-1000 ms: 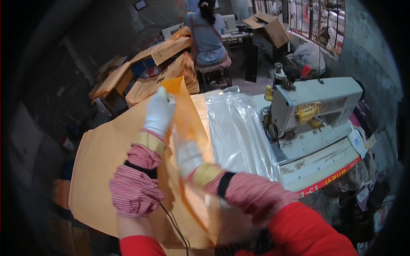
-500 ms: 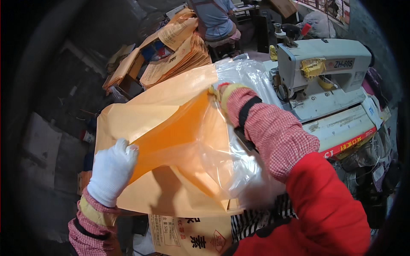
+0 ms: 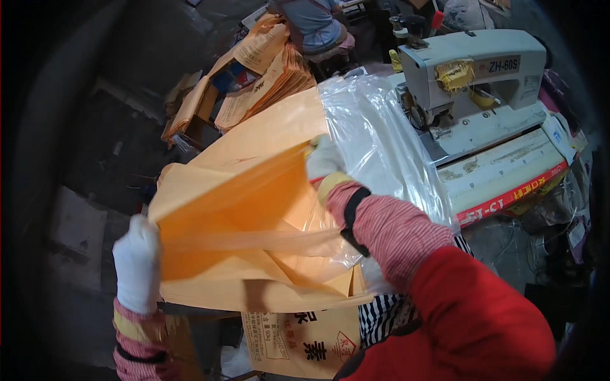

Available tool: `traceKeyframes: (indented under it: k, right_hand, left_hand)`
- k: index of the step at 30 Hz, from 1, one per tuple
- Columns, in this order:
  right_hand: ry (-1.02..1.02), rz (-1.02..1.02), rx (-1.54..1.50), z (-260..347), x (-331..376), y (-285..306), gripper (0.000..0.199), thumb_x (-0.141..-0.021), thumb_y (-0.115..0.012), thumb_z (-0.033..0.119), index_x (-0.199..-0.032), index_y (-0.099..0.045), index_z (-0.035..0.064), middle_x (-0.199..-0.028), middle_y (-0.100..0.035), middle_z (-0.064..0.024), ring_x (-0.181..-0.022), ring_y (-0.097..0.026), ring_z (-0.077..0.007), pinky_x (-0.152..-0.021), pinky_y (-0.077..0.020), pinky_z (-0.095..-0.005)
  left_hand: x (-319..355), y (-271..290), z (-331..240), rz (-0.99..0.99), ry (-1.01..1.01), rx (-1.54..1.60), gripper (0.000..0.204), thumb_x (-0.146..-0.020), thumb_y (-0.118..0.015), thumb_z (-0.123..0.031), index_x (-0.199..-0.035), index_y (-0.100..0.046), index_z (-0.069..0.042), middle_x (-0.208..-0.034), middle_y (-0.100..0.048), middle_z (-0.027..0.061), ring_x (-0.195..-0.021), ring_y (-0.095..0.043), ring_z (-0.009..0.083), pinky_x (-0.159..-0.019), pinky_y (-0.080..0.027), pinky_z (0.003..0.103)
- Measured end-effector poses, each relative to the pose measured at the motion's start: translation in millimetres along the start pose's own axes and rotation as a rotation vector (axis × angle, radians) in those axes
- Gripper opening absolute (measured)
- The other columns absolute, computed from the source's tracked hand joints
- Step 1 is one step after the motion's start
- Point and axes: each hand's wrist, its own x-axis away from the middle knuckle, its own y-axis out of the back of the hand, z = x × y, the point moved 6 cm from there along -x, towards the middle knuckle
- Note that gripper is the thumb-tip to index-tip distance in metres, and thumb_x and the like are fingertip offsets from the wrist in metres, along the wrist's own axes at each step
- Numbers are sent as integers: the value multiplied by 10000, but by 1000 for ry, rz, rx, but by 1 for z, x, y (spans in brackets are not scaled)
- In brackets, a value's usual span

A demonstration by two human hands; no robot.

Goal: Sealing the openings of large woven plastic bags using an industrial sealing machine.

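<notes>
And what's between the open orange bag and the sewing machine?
In the head view, shiny see-through plastic lies between the orange bag and the sewing machine; the right hand grips the bag's edge on that side.

2 gloved hands (image 3: 136, 263), 1 held-open orange bag (image 3: 222, 219), 1 sewing machine (image 3: 460, 51), 1 co-worker (image 3: 311, 24)

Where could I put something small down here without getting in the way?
The worn strip between the sewing machine and the red band looks bare. The middle is crowded: the left hand and right hand hold the orange bag open, with clear plastic on its right. The floor at far left is too dim to judge.
</notes>
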Motion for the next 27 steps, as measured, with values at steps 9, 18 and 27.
traceKeyframes:
  k: [9, 18, 27]
  right_hand:
    - [317, 148, 235, 31, -26, 5, 195, -755, -505, 90, -920, -608, 73, -923, -570, -192, -871, -567, -336, -758, -467, -397]
    - [928, 382, 224, 104, 41, 8, 140, -730, -489, 110, -701, -626, 105, -784, -606, -122, -709, -599, -320, -548, -461, -410]
    - [-107, 1100, -510, 37, 97, 161, 368, -769, -612, 333, -954, -565, 18, -741, -598, -100, -649, -563, -193, -595, -458, -348]
  left_hand:
    - [27, 20, -24, 257, 91, 140, 336, -911, -325, -301, -738, -487, -62, -577, -475, 168, -519, -494, 376, -479, -411, 419]
    - [-72, 55, 133, -365, 518, 1107, 232, -929, -384, -209, -813, -530, -71, -768, -443, -44, -748, -414, 60, -698, -360, 219]
    - [-335, -97, -147, -576, 20, -274, 72, -757, -537, -102, -779, -586, -149, -687, -582, 61, -588, -621, 185, -448, -506, 301]
